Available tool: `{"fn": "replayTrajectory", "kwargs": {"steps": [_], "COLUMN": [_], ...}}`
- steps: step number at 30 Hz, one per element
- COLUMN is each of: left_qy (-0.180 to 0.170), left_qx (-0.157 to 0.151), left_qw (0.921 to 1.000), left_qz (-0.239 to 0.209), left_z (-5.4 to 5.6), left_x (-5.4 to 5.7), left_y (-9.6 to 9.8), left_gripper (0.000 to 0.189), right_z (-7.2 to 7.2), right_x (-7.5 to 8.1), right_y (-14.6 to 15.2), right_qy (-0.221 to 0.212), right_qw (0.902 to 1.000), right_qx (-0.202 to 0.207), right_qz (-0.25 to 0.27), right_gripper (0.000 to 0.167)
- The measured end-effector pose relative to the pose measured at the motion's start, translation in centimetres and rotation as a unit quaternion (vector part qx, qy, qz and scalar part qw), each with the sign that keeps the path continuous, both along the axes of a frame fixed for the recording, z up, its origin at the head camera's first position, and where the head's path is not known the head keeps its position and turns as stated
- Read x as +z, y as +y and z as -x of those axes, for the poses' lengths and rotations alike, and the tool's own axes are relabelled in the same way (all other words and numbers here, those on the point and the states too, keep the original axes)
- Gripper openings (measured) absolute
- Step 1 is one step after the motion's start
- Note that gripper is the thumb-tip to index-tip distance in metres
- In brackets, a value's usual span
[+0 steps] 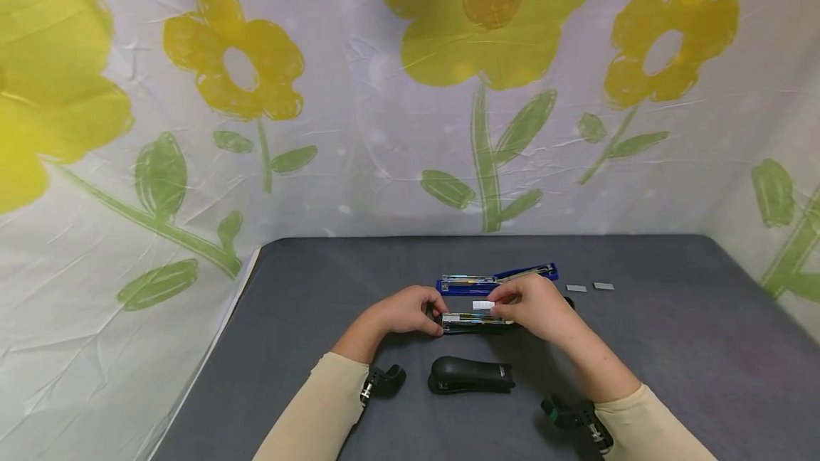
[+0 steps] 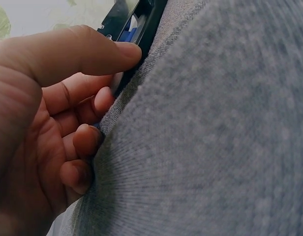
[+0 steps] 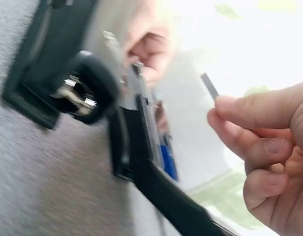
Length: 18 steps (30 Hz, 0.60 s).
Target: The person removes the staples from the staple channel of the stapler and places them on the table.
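Observation:
An opened black stapler (image 1: 474, 329) lies lengthwise on the table, its metal staple channel showing. My left hand (image 1: 410, 311) grips its left end between thumb and fingers; the left wrist view shows the thumb (image 2: 127, 51) on the stapler's edge. Above the channel, my right hand (image 1: 534, 304) pinches a short strip of staples (image 1: 482, 305) by one end. In the right wrist view that strip (image 3: 209, 86) is apart from the stapler (image 3: 136, 132), whose lid is swung back. The right hand partly hides the lid in the head view.
Just behind lies an opened blue stapler (image 1: 468, 290). A closed black stapler (image 1: 470, 375) rests nearer the front. Two staple strips, one left (image 1: 576, 288) and one right (image 1: 603, 286), lie at the right on the dark grey table (image 1: 679, 347). A flowered cloth (image 1: 359, 162) hangs behind.

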State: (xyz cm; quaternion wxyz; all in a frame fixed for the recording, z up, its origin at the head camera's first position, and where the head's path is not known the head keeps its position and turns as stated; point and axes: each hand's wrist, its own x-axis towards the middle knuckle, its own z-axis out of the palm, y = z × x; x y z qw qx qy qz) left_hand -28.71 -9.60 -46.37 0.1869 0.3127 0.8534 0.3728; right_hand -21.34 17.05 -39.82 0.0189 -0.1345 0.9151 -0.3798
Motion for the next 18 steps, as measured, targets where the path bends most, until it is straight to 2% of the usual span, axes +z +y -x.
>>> {"fn": "replayTrajectory", "kwargs": {"steps": [4, 12, 18], "left_qy": [-0.002, -0.003, -0.006], "left_qx": [0.002, -0.014, -0.018], "left_qw": [1.0, 0.9999, 0.9998], "left_qz": [0.004, 0.0, 0.001], "left_z": [-0.1, 0.1, 0.1], "left_x": [0.2, 0.3, 0.3], "left_y": [0.1, 0.2, 0.0], "left_gripper": [0.026, 0.025, 0.025], "right_z": [-0.1, -0.7, -1.3], "right_x": [0.9, 3.1, 4.4], "right_y": [1.4, 4.0, 5.6], "right_qy": [-0.008, -0.017, -0.045], "right_qw": [0.9998, 0.9996, 0.9986], "right_qx": [0.019, 0.019, 0.021], "right_qz": [0.0, -0.015, -0.019], "right_gripper": [0.014, 0.016, 0.015]}}
